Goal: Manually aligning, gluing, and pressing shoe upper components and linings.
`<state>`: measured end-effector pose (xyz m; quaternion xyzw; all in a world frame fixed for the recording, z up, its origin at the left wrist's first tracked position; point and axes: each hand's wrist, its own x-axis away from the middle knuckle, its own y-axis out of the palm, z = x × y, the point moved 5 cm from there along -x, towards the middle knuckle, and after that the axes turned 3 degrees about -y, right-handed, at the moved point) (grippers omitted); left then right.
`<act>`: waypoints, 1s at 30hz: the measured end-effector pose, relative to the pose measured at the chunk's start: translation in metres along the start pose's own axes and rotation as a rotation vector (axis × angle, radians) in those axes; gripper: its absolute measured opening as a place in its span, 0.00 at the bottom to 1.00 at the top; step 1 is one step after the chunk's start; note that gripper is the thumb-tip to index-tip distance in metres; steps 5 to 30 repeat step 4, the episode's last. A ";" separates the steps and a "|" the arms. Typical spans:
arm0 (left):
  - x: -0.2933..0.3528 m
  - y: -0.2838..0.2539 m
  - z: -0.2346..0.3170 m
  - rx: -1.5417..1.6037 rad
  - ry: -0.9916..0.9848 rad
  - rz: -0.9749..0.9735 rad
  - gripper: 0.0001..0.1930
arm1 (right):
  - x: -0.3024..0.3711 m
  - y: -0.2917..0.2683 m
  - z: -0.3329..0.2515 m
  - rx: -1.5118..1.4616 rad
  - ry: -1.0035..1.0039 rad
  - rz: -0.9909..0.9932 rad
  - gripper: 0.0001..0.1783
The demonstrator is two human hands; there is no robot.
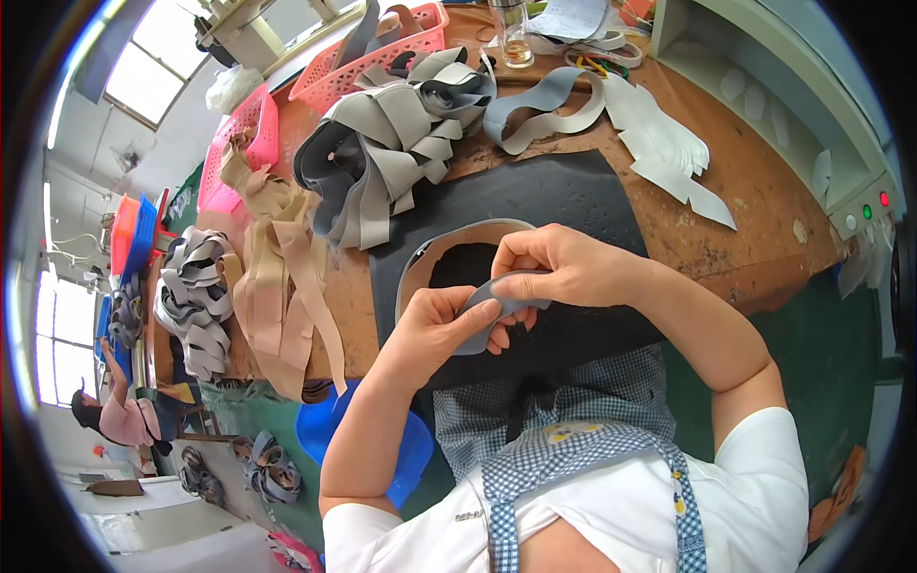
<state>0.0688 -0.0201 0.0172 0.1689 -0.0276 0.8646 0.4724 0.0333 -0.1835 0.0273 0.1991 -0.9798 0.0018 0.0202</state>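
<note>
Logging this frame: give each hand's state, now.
Left hand: closed on the grey strip.
Right hand: pinching the same grey strip.

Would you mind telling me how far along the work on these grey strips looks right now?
Done: I cannot tell which pile is finished. In hand: the left hand and right hand both pinch one curved grey strip piece over the black rubber mat. Left: possibly the big heap of grey folded strips and the beige strip pile.

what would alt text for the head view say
Both hands, left hand and right hand, pinch a curved grey strip above a black mat on a wooden workbench. Piles of grey strips and beige strips lie beside pink baskets.
</note>
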 end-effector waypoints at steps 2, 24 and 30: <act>-0.002 -0.001 -0.005 -0.009 -0.004 0.024 0.15 | 0.003 -0.004 0.005 -0.007 0.048 -0.021 0.11; -0.002 -0.005 -0.005 -0.206 0.031 0.123 0.14 | 0.006 -0.003 0.014 -0.104 0.146 -0.047 0.11; -0.002 -0.005 -0.005 -0.206 0.031 0.123 0.14 | 0.006 -0.003 0.014 -0.104 0.146 -0.047 0.11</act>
